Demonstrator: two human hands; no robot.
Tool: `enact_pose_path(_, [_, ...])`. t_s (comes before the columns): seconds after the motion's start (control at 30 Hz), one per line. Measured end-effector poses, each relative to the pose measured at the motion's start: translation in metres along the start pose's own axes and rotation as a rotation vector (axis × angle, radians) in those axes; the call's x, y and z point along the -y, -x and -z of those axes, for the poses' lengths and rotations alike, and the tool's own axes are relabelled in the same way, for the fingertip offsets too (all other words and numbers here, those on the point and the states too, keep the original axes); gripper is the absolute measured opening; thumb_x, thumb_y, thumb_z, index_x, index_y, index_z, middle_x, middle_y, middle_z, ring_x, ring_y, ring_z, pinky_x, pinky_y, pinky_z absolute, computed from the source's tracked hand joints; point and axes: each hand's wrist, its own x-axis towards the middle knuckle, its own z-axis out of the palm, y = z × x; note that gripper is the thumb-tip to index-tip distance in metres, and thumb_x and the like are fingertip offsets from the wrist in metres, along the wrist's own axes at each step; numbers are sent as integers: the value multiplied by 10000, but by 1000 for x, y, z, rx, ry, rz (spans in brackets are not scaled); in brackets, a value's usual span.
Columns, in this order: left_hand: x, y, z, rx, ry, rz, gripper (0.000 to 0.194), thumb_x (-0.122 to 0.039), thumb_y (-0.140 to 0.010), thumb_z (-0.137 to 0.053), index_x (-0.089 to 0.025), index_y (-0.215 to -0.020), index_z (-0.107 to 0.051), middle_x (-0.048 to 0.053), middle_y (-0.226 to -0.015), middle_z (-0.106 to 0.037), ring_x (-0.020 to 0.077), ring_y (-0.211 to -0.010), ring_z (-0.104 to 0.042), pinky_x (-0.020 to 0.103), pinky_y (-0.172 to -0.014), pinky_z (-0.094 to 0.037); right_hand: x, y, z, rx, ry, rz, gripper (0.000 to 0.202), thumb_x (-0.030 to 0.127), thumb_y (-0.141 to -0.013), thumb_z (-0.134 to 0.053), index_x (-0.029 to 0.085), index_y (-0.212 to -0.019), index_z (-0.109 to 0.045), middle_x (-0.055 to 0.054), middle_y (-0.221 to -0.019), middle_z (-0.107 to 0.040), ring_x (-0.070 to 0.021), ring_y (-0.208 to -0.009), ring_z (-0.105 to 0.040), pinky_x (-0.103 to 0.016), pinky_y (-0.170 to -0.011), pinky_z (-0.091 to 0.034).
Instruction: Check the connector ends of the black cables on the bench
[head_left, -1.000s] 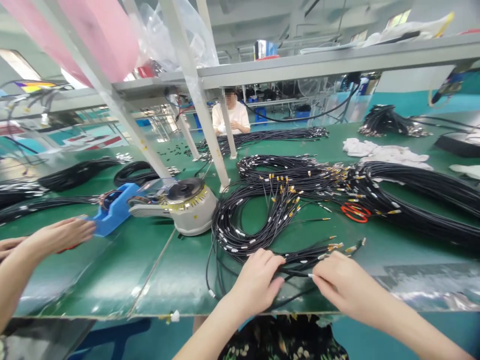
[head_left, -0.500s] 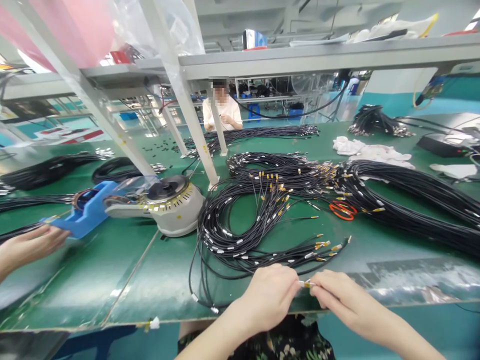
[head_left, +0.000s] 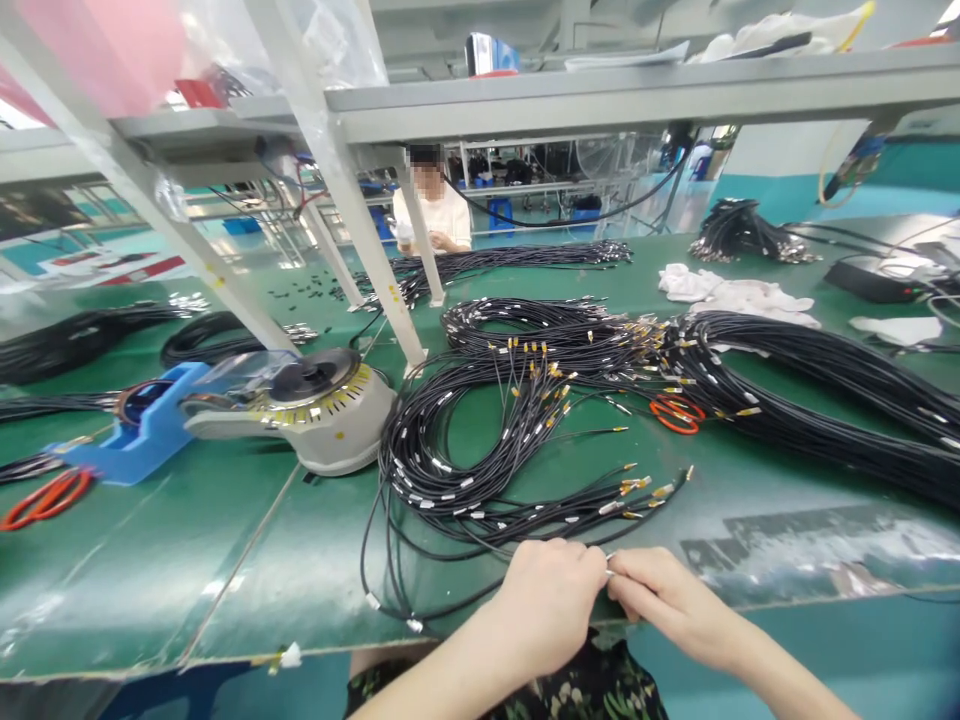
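At the table's front edge my left hand (head_left: 551,605) is closed around a black cable (head_left: 469,602) that runs left from it toward the coil. My right hand (head_left: 664,600) pinches the cable's end from the other side, fingertips against the left hand. Only a small pale bit of the end shows between the fingers; the rest is hidden. Just beyond the hands lies a large coil of black cables (head_left: 405,480), with white labels and yellow-sleeved ends (head_left: 637,485) pointing right.
A round tape dispenser (head_left: 330,410) and a blue tape holder (head_left: 131,445) stand left. Orange handles (head_left: 52,500) lie by the holder, orange loops (head_left: 677,412) beyond the coil. More cable bundles (head_left: 840,430) lie right, with white gloves (head_left: 735,298). A person (head_left: 435,215) sits opposite. Shelf posts (head_left: 375,240) rise behind.
My hands have drawn together, and the yellow-marked cable end between them is now mostly covered. Another person's hand has left the blue tape holder. The view has swung slightly right.
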Motion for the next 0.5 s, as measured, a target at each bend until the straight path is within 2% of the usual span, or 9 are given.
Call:
enact_pose_path(0.2, [3, -2, 3, 50, -20, 31, 170, -233, -868, -297, -218, -756, -425, -27, -680, -620, 174, -591, -592, 250, -456, -319, -2, 0, 0, 0, -12, 10, 349, 287, -929, -294, 188, -604, -373, 31, -581, -448, -113, -564, -425, -222, -566, -302])
enact_pose_path(0.5, [4, -4, 1, 58, -3, 28, 207, -265, -878, -285, -212, -750, -438, -18, -652, -619, 176, -581, -601, 246, -471, -357, -8, -2, -3, -9, 44, 41, 363, 319, -935, -275, 191, -612, -380, 15, -591, -482, -123, -560, -426, -240, -551, -288])
